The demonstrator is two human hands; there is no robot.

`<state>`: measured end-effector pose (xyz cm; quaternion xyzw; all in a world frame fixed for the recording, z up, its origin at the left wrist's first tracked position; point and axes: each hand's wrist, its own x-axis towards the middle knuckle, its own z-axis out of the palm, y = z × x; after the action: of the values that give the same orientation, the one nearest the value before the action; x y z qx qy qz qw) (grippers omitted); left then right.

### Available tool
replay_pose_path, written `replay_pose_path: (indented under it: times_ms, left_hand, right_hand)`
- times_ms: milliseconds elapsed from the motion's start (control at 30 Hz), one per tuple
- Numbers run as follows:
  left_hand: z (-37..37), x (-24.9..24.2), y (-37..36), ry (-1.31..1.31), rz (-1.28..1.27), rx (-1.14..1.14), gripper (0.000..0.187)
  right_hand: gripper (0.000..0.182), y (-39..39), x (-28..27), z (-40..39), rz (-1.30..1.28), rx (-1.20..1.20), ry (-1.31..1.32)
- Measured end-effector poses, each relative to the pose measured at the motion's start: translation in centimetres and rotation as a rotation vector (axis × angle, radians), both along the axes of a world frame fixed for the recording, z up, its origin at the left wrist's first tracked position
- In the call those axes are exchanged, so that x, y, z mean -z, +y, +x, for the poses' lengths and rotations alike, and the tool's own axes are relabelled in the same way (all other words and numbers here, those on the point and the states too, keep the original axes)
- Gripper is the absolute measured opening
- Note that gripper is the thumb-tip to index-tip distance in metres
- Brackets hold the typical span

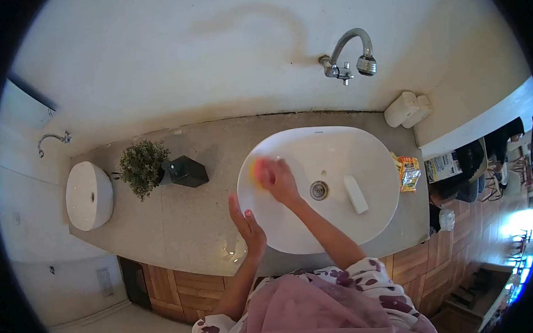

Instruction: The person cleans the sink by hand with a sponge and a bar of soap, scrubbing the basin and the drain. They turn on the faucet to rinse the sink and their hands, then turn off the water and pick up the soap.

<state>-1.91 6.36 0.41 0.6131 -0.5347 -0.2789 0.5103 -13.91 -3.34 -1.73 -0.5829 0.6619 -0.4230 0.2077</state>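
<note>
A white oval sink basin (pixel 360 148) sits on the grey counter in front of me. My right hand (pixel 279 181) reaches into it and presses a pink and yellow sponge (pixel 259 171), blurred by motion, to the inner left wall. My left hand (pixel 249 229) is at the basin's left outer edge, fingers stretched out and thumb apart, holding nothing. Right of the metal drain (pixel 319 190) lies a white oblong block (pixel 355 194) inside the basin.
A curved wall faucet (pixel 365 63) juts out above the basin. On the counter (pixel 180 228) stand a potted plant (pixel 142 168), a dark bottle (pixel 187 171) and a second basin (pixel 88 196) at left. A yellow packet (pixel 408 173) and white containers (pixel 401 110) are at right.
</note>
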Motion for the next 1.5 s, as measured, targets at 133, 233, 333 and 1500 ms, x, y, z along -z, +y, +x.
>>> replay_pose_path:
  times_ms: [133, 233, 333, 1500]
  left_hand:
    - [0.2, 0.1, -0.1, -0.105, -0.011, -0.002, 0.051]
    - [-0.3, -1.0, -0.1, -0.083, 0.004, -0.022, 0.043]
    - [0.0, -1.0, -0.1, -0.260, 0.128, 0.039, 0.039]
    - [0.3, -0.1, -0.6, -0.486, 0.127, 0.078, 0.065]
  right_hand:
    - [0.045, 7.0, -2.1, -3.1, 0.344, -0.777, 0.104]
    - [0.047, 11.1, -5.5, -8.4, 0.554, -0.957, 0.220]
    - [0.049, 12.8, -8.5, -13.4, 0.679, -0.942, 0.321]
    - [0.040, 14.8, -6.3, -16.0, 0.589, -0.561, 0.601]
